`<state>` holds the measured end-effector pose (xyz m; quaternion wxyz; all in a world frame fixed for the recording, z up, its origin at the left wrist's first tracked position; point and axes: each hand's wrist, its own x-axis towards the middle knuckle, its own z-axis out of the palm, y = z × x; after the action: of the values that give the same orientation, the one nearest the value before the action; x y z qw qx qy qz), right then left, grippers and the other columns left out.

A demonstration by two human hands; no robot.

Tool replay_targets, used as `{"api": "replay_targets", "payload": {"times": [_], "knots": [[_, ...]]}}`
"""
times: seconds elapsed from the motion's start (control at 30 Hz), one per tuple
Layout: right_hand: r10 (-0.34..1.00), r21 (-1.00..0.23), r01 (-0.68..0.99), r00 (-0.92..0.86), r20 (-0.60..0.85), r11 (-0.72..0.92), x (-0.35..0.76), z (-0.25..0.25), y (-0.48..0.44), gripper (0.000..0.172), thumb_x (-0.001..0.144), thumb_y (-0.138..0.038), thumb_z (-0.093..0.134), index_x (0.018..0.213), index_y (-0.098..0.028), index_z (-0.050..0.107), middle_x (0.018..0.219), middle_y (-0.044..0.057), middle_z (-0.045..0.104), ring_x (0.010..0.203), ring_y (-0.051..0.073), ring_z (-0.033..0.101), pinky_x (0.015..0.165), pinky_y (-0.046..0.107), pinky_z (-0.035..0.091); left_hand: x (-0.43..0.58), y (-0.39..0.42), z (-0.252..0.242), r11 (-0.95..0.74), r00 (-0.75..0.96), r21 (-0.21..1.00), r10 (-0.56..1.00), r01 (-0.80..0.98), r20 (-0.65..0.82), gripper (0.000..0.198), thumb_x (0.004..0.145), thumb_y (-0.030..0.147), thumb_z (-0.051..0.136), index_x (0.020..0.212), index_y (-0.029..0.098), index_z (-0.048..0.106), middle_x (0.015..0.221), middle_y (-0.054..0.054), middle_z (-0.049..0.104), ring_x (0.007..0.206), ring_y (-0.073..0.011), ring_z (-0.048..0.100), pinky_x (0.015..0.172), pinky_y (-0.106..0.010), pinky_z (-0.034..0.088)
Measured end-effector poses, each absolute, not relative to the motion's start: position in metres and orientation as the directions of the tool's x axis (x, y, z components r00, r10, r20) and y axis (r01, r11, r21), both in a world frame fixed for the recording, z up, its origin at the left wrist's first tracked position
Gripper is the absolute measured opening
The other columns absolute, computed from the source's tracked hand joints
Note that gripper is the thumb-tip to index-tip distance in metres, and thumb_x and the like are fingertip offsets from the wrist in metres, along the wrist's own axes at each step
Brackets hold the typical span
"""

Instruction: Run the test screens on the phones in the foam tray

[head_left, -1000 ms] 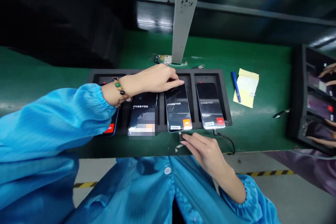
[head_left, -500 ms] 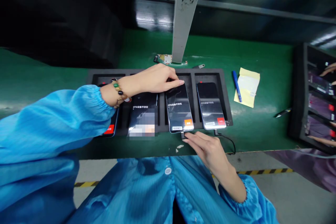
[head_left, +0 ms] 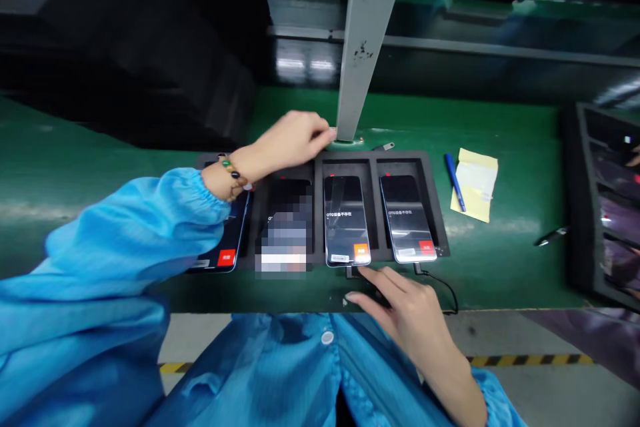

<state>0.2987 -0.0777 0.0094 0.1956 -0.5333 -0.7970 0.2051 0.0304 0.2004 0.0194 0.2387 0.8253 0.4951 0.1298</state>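
My left hand (head_left: 295,139), with its fingers bent together, reaches over the top edge of the black foam tray (head_left: 440,240) to the foot of the grey post; whatever lies under the fingertips is hidden. Below the tray, my right hand (head_left: 407,300) has thumb and index finger apart, the index tip beside a black plug (head_left: 351,272) at the bottom of the middle-right phone (head_left: 347,230). The rightmost phone (head_left: 407,227) has a cabled plug (head_left: 420,269). Farther left lie a partly blurred phone (head_left: 290,220) and another phone (head_left: 230,240) under my left sleeve.
A grey post (head_left: 370,33) rises behind the tray, with a small metal-ended stick (head_left: 385,146) near its foot. Rightward lie a blue pen (head_left: 455,183), a yellow paper (head_left: 477,203) and a dark pointed tool (head_left: 551,235). Another tray (head_left: 583,213) with a person's hand (head_left: 634,157) is at far right.
My left hand has left the top of the middle-right phone and moved up to the post's foot. My right thumb has come away from the plug. The view has shifted.
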Motion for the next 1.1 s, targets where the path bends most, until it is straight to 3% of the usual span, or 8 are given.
{"api": "replay_targets", "payload": {"times": [0.13,0.3,0.47,0.57,0.7,0.8,0.9,1.1], "knots": [[0.96,-0.592,0.757,-0.194,0.202,0.277,0.309,0.026,-0.083,0.025,0.114,-0.037,0.068,0.125,-0.018,0.08,0.095,0.004,0.085,0.077,0.017,0.084,0.067,0.026,0.065,0.015,0.231,0.006,-0.035,0.131,0.479,0.977,0.877,-0.169,0.038,0.087,0.055,0.085,0.084,0.02,0.072,0.08,-0.01,0.07,0.09,-0.0292,0.07,0.082,-0.04,0.053],[0.933,-0.602,0.732,-0.132,0.335,0.319,0.322,0.029,-0.079,0.011,0.108,-0.021,0.073,0.117,-0.02,0.08,0.1,0.004,0.088,0.08,0.019,0.085,0.072,0.029,0.067,0.029,0.235,0.01,-0.005,0.224,0.622,0.935,0.783,-0.274,0.035,0.091,0.049,0.084,0.083,0.021,0.065,0.072,-0.008,0.073,0.072,-0.0224,0.072,0.073,-0.038,0.058],[0.866,-0.557,0.744,-0.059,0.496,0.369,0.316,0.032,-0.056,0.037,0.104,-0.013,0.075,0.139,-0.025,0.075,0.119,0.009,0.085,0.106,0.025,0.084,0.093,0.038,0.071,0.074,0.169,0.052,-0.197,0.447,0.942,0.893,0.272,0.058,0.037,0.103,0.053,0.075,0.104,0.022,0.056,0.097,-0.01,0.081,0.084,-0.0187,0.078,0.081,-0.035,0.065],[0.761,-0.41,0.82,-0.047,0.647,0.4,0.315,0.041,-0.033,0.071,0.104,-0.018,0.078,0.17,-0.026,0.054,0.151,0.017,0.074,0.145,0.036,0.07,0.119,0.058,0.063,0.103,0.111,0.082,-0.268,0.613,0.963,0.761,-0.005,0.215,0.032,0.1,0.047,0.082,0.102,0.021,0.063,0.101,-0.007,0.079,0.095,-0.0188,0.078,0.086,-0.033,0.064],[0.728,-0.279,0.81,-0.242,0.642,0.516,0.331,0.066,-0.038,0.07,0.11,-0.015,0.067,0.175,-0.033,0.047,0.135,0.008,0.083,0.123,0.029,0.082,0.108,0.047,0.069,0.11,0.063,0.118,-0.281,0.741,0.953,0.616,-0.111,0.268,0.025,0.098,0.041,0.087,0.1,0.025,0.067,0.102,-0.004,0.078,0.094,-0.0172,0.075,0.085,-0.032,0.063],[0.804,-0.281,0.815,-0.331,0.494,0.508,0.338,0.091,-0.071,0.062,0.113,-0.019,0.063,0.173,-0.031,0.052,0.118,0.006,0.088,0.094,0.024,0.085,0.078,0.033,0.07,0.087,0.064,0.129,-0.347,0.74,0.938,0.629,-0.008,0.239,0.026,0.096,0.044,0.088,0.102,0.026,0.071,0.104,-0.002,0.08,0.094,-0.0177,0.075,0.084,-0.032,0.061],[0.882,-0.435,0.768,-0.391,0.264,0.471,0.323,0.104,-0.097,0.044,0.12,-0.032,0.049,0.162,-0.032,0.062,0.118,0.003,0.088,0.094,0.022,0.086,0.07,0.031,0.069,0.048,0.089,0.11,-0.423,0.702,0.855,0.704,0.3,0.103,0.03,0.11,0.053,0.065,0.105,0.025,0.075,0.107,-0.003,0.081,0.095,-0.0199,0.075,0.085,-0.034,0.057],[0.786,-0.712,0.567,-0.617,-0.035,0.414,0.244,0.046,-0.089,0.03,0.122,-0.041,0.046,0.126,-0.027,0.072,0.106,0.002,0.086,0.084,0.019,0.084,0.069,0.03,0.067,-0.022,0.132,0.03,-0.604,0.669,0.354,0.738,0.714,-0.09,0.051,0.112,0.06,0.05,0.126,0.019,0.077,0.125,-0.012,0.08,0.116,-0.0329,0.07,0.108,-0.049,0.047]]}}
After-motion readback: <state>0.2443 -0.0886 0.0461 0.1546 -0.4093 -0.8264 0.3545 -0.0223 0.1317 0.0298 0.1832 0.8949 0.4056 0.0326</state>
